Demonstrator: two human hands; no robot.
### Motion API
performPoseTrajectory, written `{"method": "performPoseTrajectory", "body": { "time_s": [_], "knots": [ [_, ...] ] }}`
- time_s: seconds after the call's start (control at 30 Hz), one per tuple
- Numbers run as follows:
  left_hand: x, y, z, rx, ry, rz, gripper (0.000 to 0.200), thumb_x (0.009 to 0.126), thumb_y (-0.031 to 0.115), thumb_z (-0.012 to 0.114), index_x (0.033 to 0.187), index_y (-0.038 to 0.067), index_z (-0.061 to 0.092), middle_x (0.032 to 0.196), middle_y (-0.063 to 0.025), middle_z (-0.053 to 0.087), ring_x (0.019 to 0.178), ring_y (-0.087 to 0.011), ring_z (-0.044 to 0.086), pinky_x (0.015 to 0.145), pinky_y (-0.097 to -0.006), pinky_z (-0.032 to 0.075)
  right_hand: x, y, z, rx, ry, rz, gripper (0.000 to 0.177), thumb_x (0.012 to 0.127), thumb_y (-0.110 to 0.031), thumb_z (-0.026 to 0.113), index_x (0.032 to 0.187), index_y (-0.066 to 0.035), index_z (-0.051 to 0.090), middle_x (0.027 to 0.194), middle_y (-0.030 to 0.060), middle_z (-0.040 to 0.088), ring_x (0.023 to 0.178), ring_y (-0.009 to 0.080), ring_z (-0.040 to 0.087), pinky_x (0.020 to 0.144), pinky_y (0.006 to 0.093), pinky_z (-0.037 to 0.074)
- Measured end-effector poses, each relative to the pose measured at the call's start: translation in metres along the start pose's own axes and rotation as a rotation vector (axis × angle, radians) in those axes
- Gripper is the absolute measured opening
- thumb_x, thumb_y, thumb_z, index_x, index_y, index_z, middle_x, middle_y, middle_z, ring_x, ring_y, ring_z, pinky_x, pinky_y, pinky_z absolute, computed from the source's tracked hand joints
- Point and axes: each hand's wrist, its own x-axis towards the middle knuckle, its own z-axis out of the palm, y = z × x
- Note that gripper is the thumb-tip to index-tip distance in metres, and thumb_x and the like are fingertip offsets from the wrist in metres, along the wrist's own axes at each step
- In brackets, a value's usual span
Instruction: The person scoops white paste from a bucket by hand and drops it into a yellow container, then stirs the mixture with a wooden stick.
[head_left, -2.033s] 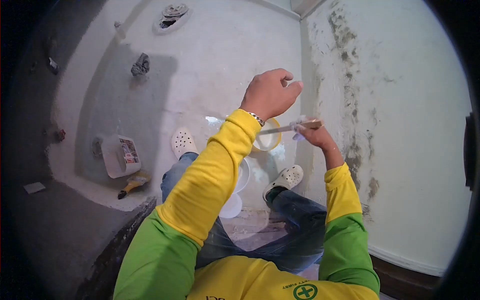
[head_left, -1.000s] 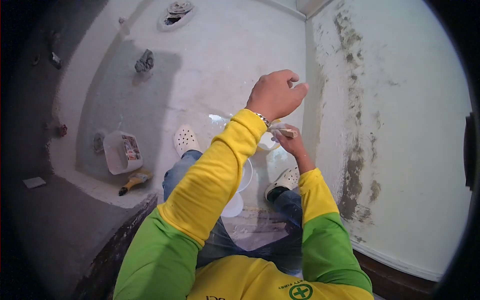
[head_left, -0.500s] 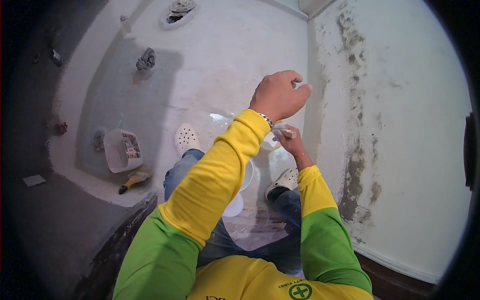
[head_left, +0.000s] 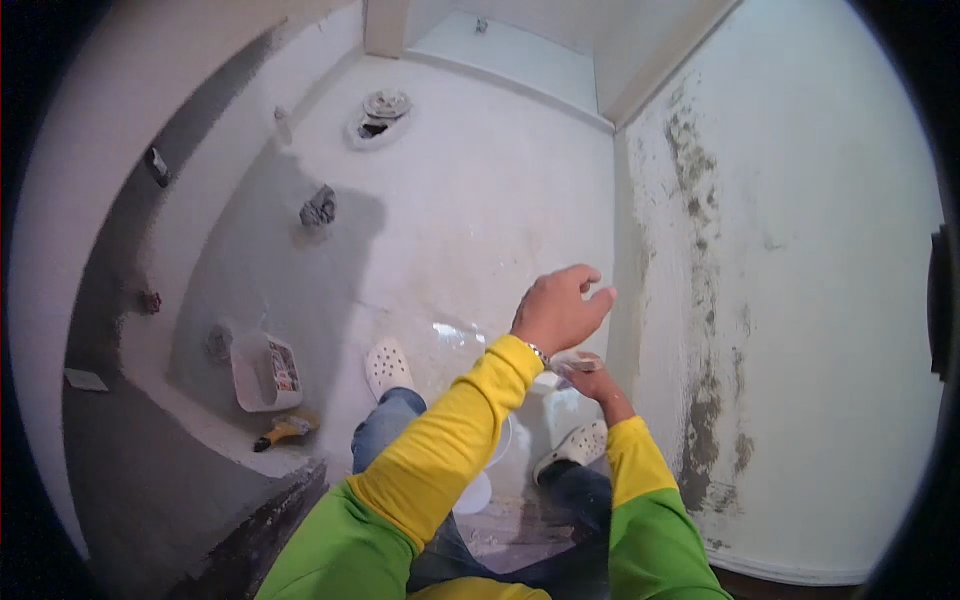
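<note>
My left hand (head_left: 565,310), with a metal band at its wrist, is raised over the floor. Its fingers are loosely curled, the thumb stands apart, and nothing shows in it. Just below, my right hand (head_left: 592,380) is closed on a pale-handled tool (head_left: 577,364), whose far end is partly hidden by my left wrist. A white container (head_left: 546,383) shows in part under the hands. Between my legs are a white bucket (head_left: 503,440), mostly behind my left sleeve, and a round white lid (head_left: 474,494).
On the left stand a white tub (head_left: 252,375) and a brush with a yellow handle (head_left: 288,428). A crumpled grey lump (head_left: 319,206) and an open drain hole (head_left: 378,122) lie farther off. At the right rises a wall (head_left: 800,300) with grey patches.
The view has tilted up, so the floor, hands and objects appear lower and more of the far wall shows. The hands keep nearly the same pose; my right hand still holds the tool.
</note>
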Motion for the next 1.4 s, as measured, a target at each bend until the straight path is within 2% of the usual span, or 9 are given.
{"method": "performPoseTrajectory", "body": {
  "time_s": [0.17,0.23,0.47,0.53,0.63,0.9,1.03,1.17,1.4],
  "knots": [
    [0.0,0.002,-0.001,0.013,0.017,0.022,0.047,0.086,0.039,0.065,0.112,0.0,0.066,0.107,-0.019,0.069,0.098,-0.0305,0.067,0.087,-0.0363,0.052,0.027,0.078,-0.004,-0.082,0.323,0.112,0.019,0.084,-0.019,0.065,0.095,-0.007,0.073,0.087,0.0147,0.071,0.075,0.032,0.066,0.072,0.0411,0.054],
    [-0.002,0.004,-0.001,-0.028,-0.012,-0.001,0.047,0.087,0.04,0.065,0.112,0.001,0.066,0.108,-0.0187,0.069,0.099,-0.0302,0.067,0.088,-0.0366,0.052,0.029,0.073,0.01,-0.116,0.275,-0.17,0.017,0.083,-0.018,0.066,0.092,-0.006,0.073,0.086,0.0143,0.07,0.071,0.0288,0.067,0.07,0.0395,0.055],
    [-0.002,0.007,-0.005,0.007,-0.015,0.028,0.046,0.087,0.042,0.063,0.113,0.004,0.066,0.108,-0.0187,0.068,0.102,-0.0342,0.065,0.088,-0.0392,0.051,0.008,0.028,-0.011,0.01,-0.046,-0.048,0.018,0.085,-0.013,0.067,0.098,0.0,0.07,0.081,0.0104,0.071,0.07,0.0199,0.069,0.066,0.033,0.055],
    [-0.003,0.006,-0.004,0.035,-0.045,-0.021,0.049,0.088,0.042,0.063,0.116,0.002,0.065,0.112,-0.0177,0.068,0.101,-0.029,0.067,0.089,-0.036,0.051,0.012,0.029,-0.015,0.129,0.192,0.266,0.018,0.086,-0.009,0.065,0.099,0.002,0.069,0.087,0.0112,0.073,0.075,0.0212,0.071,0.067,0.0338,0.058],
    [-0.002,0.003,0.001,0.032,-0.062,-0.022,0.049,0.088,0.042,0.063,0.116,0.002,0.065,0.112,-0.0175,0.068,0.101,-0.0284,0.067,0.09,-0.0359,0.051,0.026,0.047,0.009,-0.045,0.383,-0.03,0.018,0.086,-0.011,0.066,0.098,0.002,0.069,0.085,0.0108,0.073,0.073,0.0202,0.071,0.067,0.0331,0.057],
    [-0.003,0.004,-0.001,0.03,-0.04,-0.004,0.048,0.088,0.043,0.064,0.115,0.003,0.066,0.111,-0.0163,0.069,0.1,-0.0279,0.068,0.089,-0.0356,0.052,0.014,0.04,-0.018,-0.076,-0.033,-0.018,0.016,0.082,-0.005,0.067,0.097,0.001,0.07,0.086,0.0113,0.072,0.071,0.02,0.069,0.065,0.0336,0.056],
    [-0.002,0.003,0.002,0.035,-0.052,-0.001,0.048,0.088,0.043,0.065,0.114,0.003,0.066,0.111,-0.0161,0.069,0.099,-0.0273,0.068,0.088,-0.0355,0.052,0.037,0.079,0.009,0.019,0.365,-0.08,0.016,0.083,-0.005,0.065,0.096,0.002,0.07,0.086,0.0115,0.072,0.074,0.0194,0.069,0.069,0.0342,0.056],
    [-0.002,0.006,0.001,0.04,-0.038,0.012,0.047,0.088,0.043,0.065,0.113,0.004,0.067,0.11,-0.0156,0.069,0.099,-0.027,0.068,0.088,-0.0352,0.052,0.014,0.016,0.003,-0.029,-0.093,-0.056,0.018,0.088,-0.01,0.063,0.1,0.001,0.07,0.088,0.0107,0.072,0.077,0.0185,0.069,0.073,0.034,0.056],
    [-0.003,0.007,-0.003,0.05,-0.033,0.009,0.046,0.087,0.043,0.065,0.113,0.005,0.067,0.109,-0.0153,0.07,0.1,-0.0271,0.068,0.088,-0.0355,0.052,0.026,0.051,-0.001,0.022,0.264,0.066,0.024,0.087,-0.017,0.069,0.105,-0.002,0.07,0.095,0.0098,0.072,0.073,0.0187,0.069,0.068,0.0319,0.056]
  ]
}}
